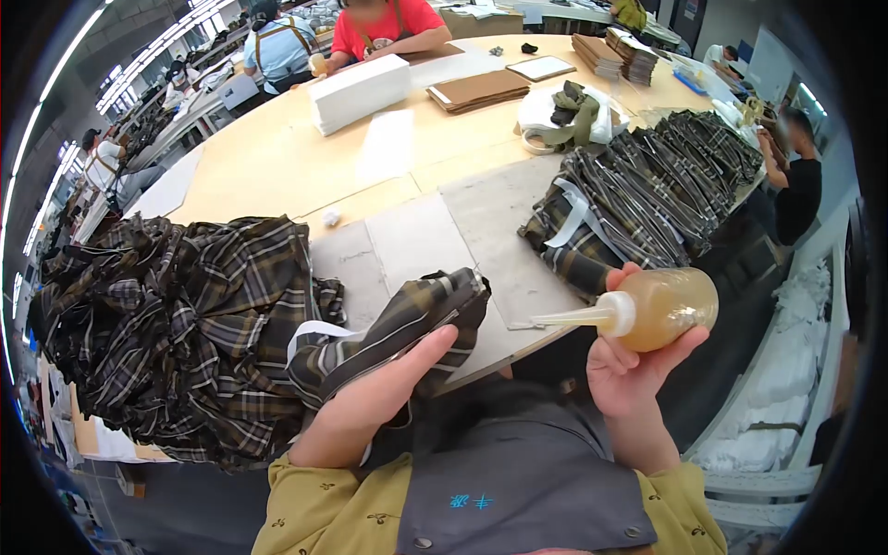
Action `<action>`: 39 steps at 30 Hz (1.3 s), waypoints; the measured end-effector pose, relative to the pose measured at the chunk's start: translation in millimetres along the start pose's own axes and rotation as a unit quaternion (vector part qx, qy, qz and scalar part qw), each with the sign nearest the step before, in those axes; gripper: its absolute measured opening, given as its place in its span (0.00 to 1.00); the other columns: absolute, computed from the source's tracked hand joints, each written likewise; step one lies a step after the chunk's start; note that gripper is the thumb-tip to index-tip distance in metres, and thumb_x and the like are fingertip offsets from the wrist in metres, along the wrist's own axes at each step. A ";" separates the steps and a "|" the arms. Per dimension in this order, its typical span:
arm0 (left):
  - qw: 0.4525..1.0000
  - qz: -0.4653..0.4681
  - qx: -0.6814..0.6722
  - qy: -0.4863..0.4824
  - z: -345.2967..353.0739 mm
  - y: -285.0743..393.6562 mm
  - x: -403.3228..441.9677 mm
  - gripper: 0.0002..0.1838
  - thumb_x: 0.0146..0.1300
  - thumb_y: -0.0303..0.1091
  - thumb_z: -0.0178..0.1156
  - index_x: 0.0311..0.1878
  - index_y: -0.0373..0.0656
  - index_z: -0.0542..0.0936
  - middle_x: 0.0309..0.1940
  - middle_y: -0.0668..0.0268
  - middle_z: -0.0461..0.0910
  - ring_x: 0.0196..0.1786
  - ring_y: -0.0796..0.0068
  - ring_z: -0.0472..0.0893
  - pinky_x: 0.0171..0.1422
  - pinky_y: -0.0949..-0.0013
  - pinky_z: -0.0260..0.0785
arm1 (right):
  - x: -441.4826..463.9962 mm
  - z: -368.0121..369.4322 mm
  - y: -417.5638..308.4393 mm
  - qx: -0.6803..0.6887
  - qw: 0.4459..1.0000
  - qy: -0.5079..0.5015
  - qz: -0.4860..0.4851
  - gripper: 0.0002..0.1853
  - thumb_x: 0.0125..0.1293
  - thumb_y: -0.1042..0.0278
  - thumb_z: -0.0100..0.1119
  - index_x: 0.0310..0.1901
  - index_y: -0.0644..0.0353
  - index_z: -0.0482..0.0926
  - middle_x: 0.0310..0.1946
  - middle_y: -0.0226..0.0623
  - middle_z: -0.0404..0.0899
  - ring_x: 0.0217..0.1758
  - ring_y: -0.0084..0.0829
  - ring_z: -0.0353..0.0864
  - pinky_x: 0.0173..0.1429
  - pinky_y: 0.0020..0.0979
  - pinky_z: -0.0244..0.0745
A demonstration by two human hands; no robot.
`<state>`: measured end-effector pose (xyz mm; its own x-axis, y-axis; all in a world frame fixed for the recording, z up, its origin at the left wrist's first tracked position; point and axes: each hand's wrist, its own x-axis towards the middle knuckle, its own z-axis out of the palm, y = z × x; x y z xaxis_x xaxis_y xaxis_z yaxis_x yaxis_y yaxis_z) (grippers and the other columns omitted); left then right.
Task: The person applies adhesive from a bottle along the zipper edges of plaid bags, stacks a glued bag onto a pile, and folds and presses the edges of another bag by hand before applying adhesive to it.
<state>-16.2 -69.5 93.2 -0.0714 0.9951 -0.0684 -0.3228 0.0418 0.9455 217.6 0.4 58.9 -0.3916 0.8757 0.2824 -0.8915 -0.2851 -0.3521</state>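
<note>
My left hand (375,398) is closed around a folded plaid fabric piece (393,328), dark with brown and white lines, held up at the table's near edge. A white strip (319,331) hangs by it. In my right hand (638,384) a squeeze bottle (675,305) of amber liquid lies tilted on its side, its long pale nozzle pointing left toward the fabric. The nozzle tip and cloth are apart. To the left of my left hand spreads a crumpled heap of plaid fabric (185,324). Beyond the bottle runs a row of folded plaid pieces (638,190).
The pale table (277,180) carries a white block-like stack (361,92), brown sheets (478,91) and a white roll with green cloth (573,116). A person in red (388,28) works across the table. Another person in black (797,180) is at right.
</note>
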 end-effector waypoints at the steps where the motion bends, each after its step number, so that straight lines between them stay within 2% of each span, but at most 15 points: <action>1: 0.997 -0.035 0.063 0.029 -3.0 -11.9 6.3 0.22 0.62 0.25 0.54 0.61 0.35 0.68 0.54 0.59 0.74 0.57 0.71 0.73 0.61 0.69 0.65 | -0.4 -3.4 1.1 -0.015 1.000 0.006 -0.003 0.51 0.51 0.35 0.61 0.66 0.61 0.51 0.62 0.40 0.63 0.22 0.18 0.65 0.25 0.18 0.63; 2: 0.988 -0.070 0.125 0.057 -5.9 -24.5 12.4 0.23 0.61 0.25 0.57 0.60 0.36 0.69 0.53 0.61 0.74 0.56 0.73 0.73 0.60 0.70 0.64 | -0.9 -5.7 0.9 -0.020 1.000 0.013 -0.003 0.51 0.51 0.35 0.61 0.66 0.61 0.51 0.62 0.40 0.63 0.22 0.18 0.65 0.25 0.18 0.63; 5: 0.996 -0.077 0.040 0.024 -3.7 -32.5 19.7 0.22 0.58 0.25 0.60 0.57 0.38 0.71 0.51 0.65 0.75 0.54 0.77 0.72 0.59 0.72 0.63 | -2.3 -17.5 -2.1 -0.107 0.994 0.033 0.000 0.53 0.48 0.34 0.63 0.66 0.63 0.50 0.63 0.43 0.60 0.23 0.18 0.68 0.27 0.18 0.67; 8: 0.999 -0.052 -0.006 -0.002 -6.2 -45.7 21.9 0.20 0.58 0.23 0.60 0.55 0.37 0.73 0.49 0.66 0.76 0.51 0.76 0.72 0.58 0.73 0.63 | -0.4 -22.7 -3.6 -0.182 0.982 0.035 -0.036 0.54 0.47 0.34 0.63 0.66 0.63 0.50 0.63 0.44 0.60 0.24 0.18 0.68 0.29 0.18 0.70; 10: 0.998 0.006 0.059 0.014 -9.0 -53.8 23.8 0.17 0.61 0.31 0.59 0.53 0.40 0.75 0.47 0.66 0.77 0.49 0.79 0.73 0.54 0.75 0.65 | 2.0 -18.2 -6.4 -0.212 0.975 0.043 -0.042 0.57 0.42 0.32 0.65 0.65 0.64 0.52 0.62 0.46 0.62 0.30 0.19 0.73 0.29 0.18 0.71; 12: 0.999 -0.035 0.018 -0.017 -7.0 -44.7 23.1 0.18 0.60 0.31 0.60 0.54 0.40 0.75 0.49 0.66 0.77 0.50 0.80 0.73 0.54 0.76 0.65 | 0.6 -12.0 -7.8 -0.389 0.917 0.008 -0.092 0.61 0.36 0.30 0.67 0.65 0.66 0.53 0.61 0.48 0.64 0.43 0.22 0.76 0.37 0.19 0.74; 13: 0.999 -0.046 0.020 -0.007 -7.2 -46.7 23.6 0.18 0.60 0.31 0.61 0.54 0.40 0.75 0.49 0.67 0.77 0.50 0.80 0.73 0.54 0.76 0.65 | -1.0 -13.1 -6.6 -0.426 0.897 0.023 -0.117 0.63 0.30 0.29 0.69 0.63 0.68 0.55 0.59 0.50 0.65 0.55 0.29 0.73 0.50 0.24 0.74; 15: 0.998 -0.057 0.020 0.004 -8.0 -48.2 24.4 0.19 0.59 0.32 0.61 0.54 0.40 0.75 0.49 0.67 0.77 0.50 0.80 0.73 0.53 0.76 0.65 | -6.0 -10.4 -7.0 -0.493 0.861 0.018 -0.125 0.63 0.30 0.29 0.70 0.62 0.68 0.56 0.58 0.51 0.65 0.56 0.31 0.72 0.54 0.28 0.72; 17: 0.999 -0.041 0.020 0.001 -7.0 -47.9 25.5 0.23 0.55 0.24 0.62 0.56 0.38 0.72 0.51 0.65 0.75 0.54 0.75 0.72 0.59 0.72 0.62 | -12.1 -3.5 -6.9 -0.584 0.802 0.011 -0.121 0.62 0.28 0.28 0.69 0.60 0.69 0.58 0.56 0.51 0.67 0.56 0.35 0.70 0.58 0.32 0.69; 18: 0.999 -0.042 0.019 0.001 -8.8 -49.0 26.6 0.23 0.55 0.24 0.62 0.56 0.38 0.72 0.51 0.65 0.75 0.54 0.75 0.72 0.59 0.72 0.62 | -11.0 -2.4 -6.2 -0.584 0.802 0.012 -0.120 0.62 0.28 0.28 0.69 0.60 0.69 0.58 0.56 0.51 0.67 0.56 0.35 0.70 0.58 0.32 0.69; 20: 0.980 0.036 0.190 -0.040 -14.9 -53.9 29.1 0.24 0.56 0.24 0.61 0.58 0.39 0.71 0.52 0.65 0.74 0.56 0.74 0.71 0.61 0.72 0.62 | -8.9 -0.7 -4.0 -0.574 0.809 -0.049 -0.118 0.55 0.31 0.36 0.72 0.58 0.66 0.62 0.53 0.48 0.71 0.57 0.37 0.71 0.60 0.34 0.67; 25: 0.980 0.013 0.199 -0.026 -12.1 -65.4 24.4 0.21 0.60 0.25 0.57 0.58 0.43 0.72 0.53 0.68 0.74 0.56 0.79 0.71 0.62 0.72 0.61 | -9.5 8.9 -8.5 -0.600 0.794 -0.062 -0.083 0.52 0.31 0.44 0.76 0.58 0.64 0.62 0.53 0.48 0.71 0.59 0.39 0.70 0.61 0.35 0.66; 29: 0.951 0.166 0.262 0.015 -14.9 -90.2 26.4 0.13 0.59 0.30 0.60 0.47 0.39 0.77 0.40 0.62 0.79 0.42 0.69 0.77 0.49 0.71 0.68 | -13.4 7.0 -11.0 -0.608 0.783 -0.088 -0.093 0.51 0.32 0.48 0.78 0.57 0.64 0.62 0.53 0.49 0.70 0.59 0.40 0.69 0.61 0.36 0.66; 36: 0.930 0.193 0.312 0.022 -8.6 -98.8 18.8 0.13 0.57 0.32 0.62 0.46 0.40 0.79 0.40 0.64 0.81 0.42 0.71 0.79 0.47 0.72 0.70 | -14.4 6.7 -16.7 -0.637 0.753 -0.116 -0.120 0.54 0.32 0.48 0.79 0.59 0.67 0.60 0.54 0.51 0.68 0.59 0.41 0.69 0.59 0.35 0.67; 39: 0.953 0.126 0.277 0.006 -7.6 -101.2 16.5 0.14 0.58 0.35 0.63 0.46 0.40 0.79 0.41 0.64 0.81 0.42 0.72 0.80 0.48 0.72 0.70 | -19.6 7.9 -18.2 -0.614 0.780 -0.072 -0.097 0.55 0.33 0.46 0.78 0.59 0.69 0.60 0.54 0.54 0.67 0.59 0.41 0.69 0.59 0.33 0.67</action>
<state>8.0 -58.0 -6.0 -0.0920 0.9788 0.1829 0.2529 -0.1547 0.9550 239.7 -14.7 66.8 -0.3771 0.7779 0.5027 -0.0815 0.5128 -0.8547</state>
